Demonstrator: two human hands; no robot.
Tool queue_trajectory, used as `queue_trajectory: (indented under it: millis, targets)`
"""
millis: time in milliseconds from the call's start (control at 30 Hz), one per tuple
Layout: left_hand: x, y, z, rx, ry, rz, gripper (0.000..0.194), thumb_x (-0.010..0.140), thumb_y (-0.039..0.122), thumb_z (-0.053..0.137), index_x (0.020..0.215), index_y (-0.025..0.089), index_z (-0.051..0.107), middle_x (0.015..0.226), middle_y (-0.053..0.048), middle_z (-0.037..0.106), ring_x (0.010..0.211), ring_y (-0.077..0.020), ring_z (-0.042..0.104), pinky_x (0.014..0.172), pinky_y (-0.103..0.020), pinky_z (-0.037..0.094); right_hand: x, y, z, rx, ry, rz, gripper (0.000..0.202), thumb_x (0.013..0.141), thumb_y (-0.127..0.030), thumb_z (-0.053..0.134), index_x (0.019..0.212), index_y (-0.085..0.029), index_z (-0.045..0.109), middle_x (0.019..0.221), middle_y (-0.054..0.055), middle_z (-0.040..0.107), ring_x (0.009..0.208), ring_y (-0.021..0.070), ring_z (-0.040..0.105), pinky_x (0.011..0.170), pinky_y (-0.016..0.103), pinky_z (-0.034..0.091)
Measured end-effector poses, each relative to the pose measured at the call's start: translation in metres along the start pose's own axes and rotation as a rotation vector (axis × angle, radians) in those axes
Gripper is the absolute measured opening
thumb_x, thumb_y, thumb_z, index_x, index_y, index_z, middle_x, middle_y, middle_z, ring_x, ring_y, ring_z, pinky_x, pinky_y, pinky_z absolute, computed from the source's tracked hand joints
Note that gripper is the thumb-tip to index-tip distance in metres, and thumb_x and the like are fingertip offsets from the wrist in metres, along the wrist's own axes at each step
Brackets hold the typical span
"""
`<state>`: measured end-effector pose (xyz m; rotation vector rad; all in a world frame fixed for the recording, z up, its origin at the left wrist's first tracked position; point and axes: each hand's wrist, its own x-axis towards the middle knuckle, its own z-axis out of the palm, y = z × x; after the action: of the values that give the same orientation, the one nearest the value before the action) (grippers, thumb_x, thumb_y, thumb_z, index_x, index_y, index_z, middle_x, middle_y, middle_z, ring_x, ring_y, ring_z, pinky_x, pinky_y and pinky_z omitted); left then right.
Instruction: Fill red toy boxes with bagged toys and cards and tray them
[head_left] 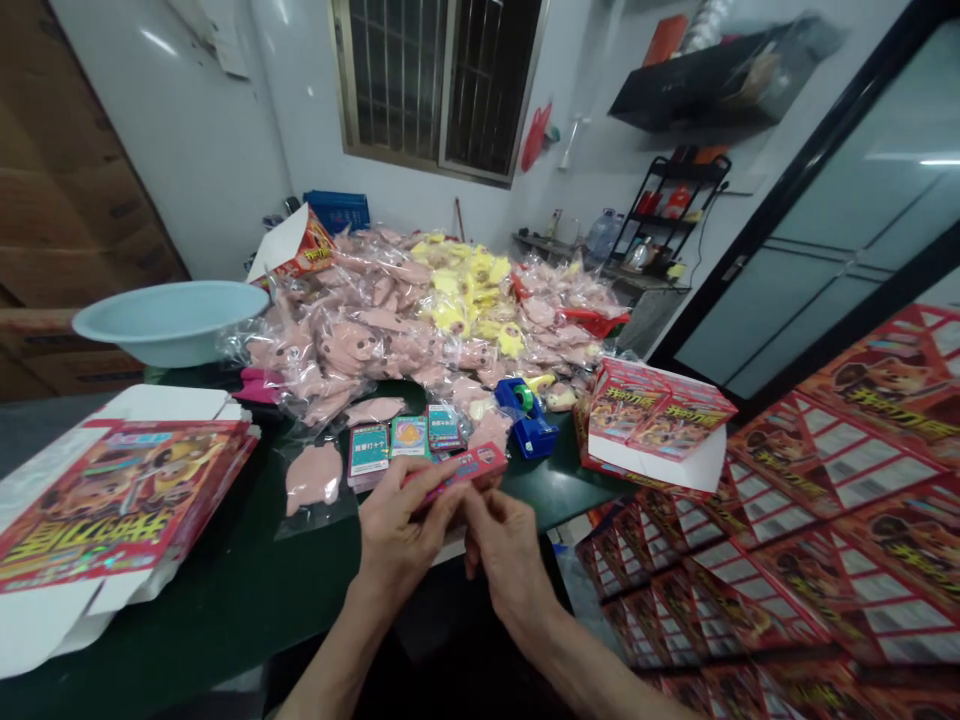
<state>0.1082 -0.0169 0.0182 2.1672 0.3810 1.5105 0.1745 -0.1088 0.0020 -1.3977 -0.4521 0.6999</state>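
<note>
My left hand [401,525] is wrapped round a small red printed box [469,467], held above the table's front edge. At the box's near end are the closed fingers of my right hand [499,540], pinching at its edge; the exact spot is hidden. Just beyond my hands lie stacks of printed cards [370,450] with teal and green faces. Left of them is a pink animal-shaped piece [313,476] in a clear bag. A blue tape dispenser [529,420] with green tape stands to the right of the cards.
Bagged pink and yellow pieces [450,300] are heaped across the back of the table [247,590]. A light blue basin [172,315] sits back left, flattened red cartons [112,490] front left. An open carton [652,420] of small boxes stands right, beside stacked filled cartons [795,540].
</note>
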Motion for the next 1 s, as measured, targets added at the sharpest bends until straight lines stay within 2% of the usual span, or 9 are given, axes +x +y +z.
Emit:
queue_trajectory:
  millis: [167, 333, 500, 600, 667, 767, 867, 933, 1000]
  targets:
    - [0.002, -0.001, 0.0, 0.06, 0.02, 0.062, 0.017, 0.078, 0.018, 0.063, 0.095, 0.019, 0.068, 0.078, -0.002, 0.063, 0.065, -0.0099, 0.062, 0.058, -0.019, 0.052, -0.005, 0.048, -0.007, -0.002, -0.081, 0.177, 0.047, 0.068, -0.064, 0.06, 0.063, -0.018, 0.05, 0.039, -0.009, 0.039, 0.03, 0.0043, 0.031, 0.027, 0.015, 0.023]
    - [-0.006, -0.003, -0.022, 0.074, 0.027, -0.007, 0.024, 0.076, 0.016, 0.064, 0.1, 0.02, 0.066, 0.09, -0.004, 0.064, 0.077, -0.0131, 0.065, 0.069, -0.021, 0.054, -0.008, 0.032, -0.021, 0.097, 0.002, 0.3, 0.054, 0.064, -0.06, 0.068, 0.095, -0.017, 0.055, 0.077, 0.004, 0.061, 0.056, 0.0132, 0.057, 0.035, 0.019, 0.041]
    - [-0.031, -0.019, -0.032, -0.138, 0.221, -0.349, 0.027, 0.079, 0.024, 0.062, 0.106, 0.019, 0.06, 0.103, -0.007, 0.067, 0.089, -0.0193, 0.067, 0.075, -0.027, 0.057, 0.013, -0.012, -0.038, 0.094, -0.034, -0.108, 0.033, 0.074, -0.043, 0.066, 0.097, -0.02, 0.06, 0.094, 0.004, 0.064, 0.083, 0.016, 0.058, 0.068, 0.024, 0.048]
    - [-0.043, -0.031, -0.026, -0.29, 0.155, -0.462, 0.034, 0.08, 0.03, 0.061, 0.112, 0.02, 0.056, 0.101, -0.008, 0.069, 0.084, -0.02, 0.069, 0.069, -0.027, 0.06, 0.038, -0.042, -0.052, -0.049, -0.052, -0.328, 0.017, 0.079, -0.037, 0.063, 0.08, -0.02, 0.06, 0.074, -0.001, 0.061, 0.068, 0.0133, 0.054, 0.064, 0.023, 0.043]
    - [-0.043, -0.035, -0.025, -0.187, 0.134, -0.476, 0.045, 0.077, 0.031, 0.066, 0.118, 0.021, 0.053, 0.108, -0.009, 0.067, 0.092, -0.022, 0.068, 0.076, -0.028, 0.059, 0.05, -0.064, -0.056, -0.288, -0.064, -0.501, 0.015, 0.077, -0.031, 0.065, 0.071, -0.02, 0.058, 0.067, -0.002, 0.057, 0.062, 0.0125, 0.049, 0.059, 0.023, 0.04]
    - [-0.028, -0.033, -0.029, 0.034, 0.067, -0.384, 0.064, 0.069, 0.033, 0.072, 0.128, 0.022, 0.048, 0.125, -0.011, 0.059, 0.113, -0.0279, 0.058, 0.086, -0.031, 0.055, 0.052, -0.09, -0.046, -0.631, -0.316, -0.815, 0.009, 0.076, -0.023, 0.066, 0.068, -0.02, 0.062, 0.067, 0.0, 0.058, 0.066, 0.0147, 0.051, 0.062, 0.025, 0.039]
    - [-0.01, -0.028, -0.03, -0.061, -0.223, -0.283, 0.06, 0.067, 0.032, 0.074, 0.123, 0.028, 0.054, 0.113, -0.005, 0.068, 0.098, -0.0264, 0.066, 0.076, -0.03, 0.059, 0.057, -0.105, -0.032, -0.727, -0.676, -0.927, 0.007, 0.081, -0.022, 0.06, 0.08, -0.022, 0.068, 0.07, 0.002, 0.063, 0.07, 0.0155, 0.056, 0.064, 0.026, 0.042]
    - [-0.008, -0.029, -0.027, -0.249, -0.347, -0.328, 0.045, 0.071, 0.03, 0.07, 0.115, 0.03, 0.06, 0.095, 0.0, 0.074, 0.077, -0.0222, 0.071, 0.065, -0.027, 0.061, 0.084, -0.112, -0.032, -0.651, -0.531, -0.816, 0.014, 0.083, -0.025, 0.057, 0.091, -0.022, 0.068, 0.069, 0.001, 0.063, 0.064, 0.0138, 0.056, 0.058, 0.024, 0.043]
    - [-0.015, -0.033, -0.024, -0.383, -0.331, -0.441, 0.035, 0.072, 0.031, 0.069, 0.106, 0.031, 0.064, 0.086, 0.001, 0.075, 0.068, -0.0222, 0.071, 0.06, -0.029, 0.061, 0.131, -0.119, -0.042, -0.535, -0.084, -0.617, 0.018, 0.084, -0.029, 0.055, 0.093, -0.019, 0.067, 0.064, -0.001, 0.061, 0.053, 0.0114, 0.052, 0.05, 0.022, 0.04]
